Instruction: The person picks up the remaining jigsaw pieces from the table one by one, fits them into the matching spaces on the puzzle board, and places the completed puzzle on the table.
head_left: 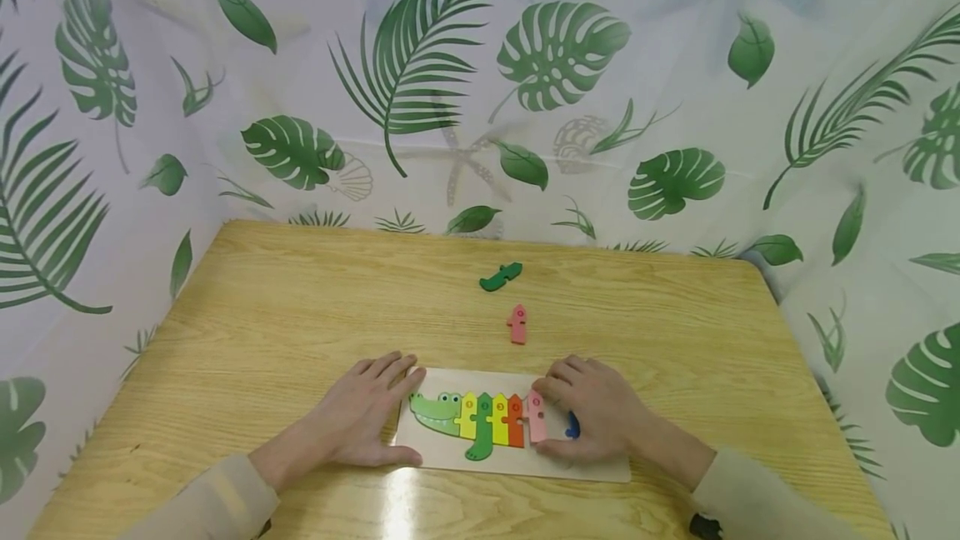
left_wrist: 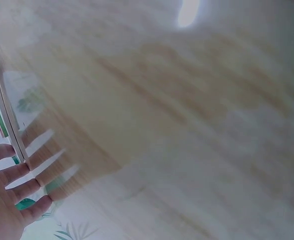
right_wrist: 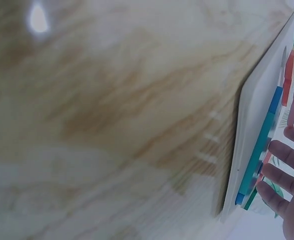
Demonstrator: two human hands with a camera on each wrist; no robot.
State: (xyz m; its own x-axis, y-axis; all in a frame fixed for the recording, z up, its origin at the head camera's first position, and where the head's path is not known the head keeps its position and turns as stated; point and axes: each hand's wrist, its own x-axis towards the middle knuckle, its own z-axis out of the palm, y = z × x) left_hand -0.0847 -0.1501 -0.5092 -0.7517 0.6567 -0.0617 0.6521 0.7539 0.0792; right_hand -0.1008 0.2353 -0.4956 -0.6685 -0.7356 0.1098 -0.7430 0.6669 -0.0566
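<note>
Head view is showing small circled marks, seemingly digits but too tiny to read surely, on several yellow, green and orange-red pointed strips (head_left: 483, 421). These are lying beside a light-green crocodile head piece (head_left: 435, 412) on a thin, pale rectangular board (head_left: 517, 461). The right hand (head_left: 596, 411) is pinching a flat pink pointed piece (head_left: 536, 419) between thumb and finger over the board; the left hand (head_left: 363, 411) is spreading its fingers along the left edge. Right wrist view is revealing a long teal edge (right_wrist: 257, 155), mostly hidden from above. A loose pink piece (head_left: 518, 327) and a curved dark-green piece (head_left: 495, 281) are resting on the wood-grained table (head_left: 337, 298).
</note>
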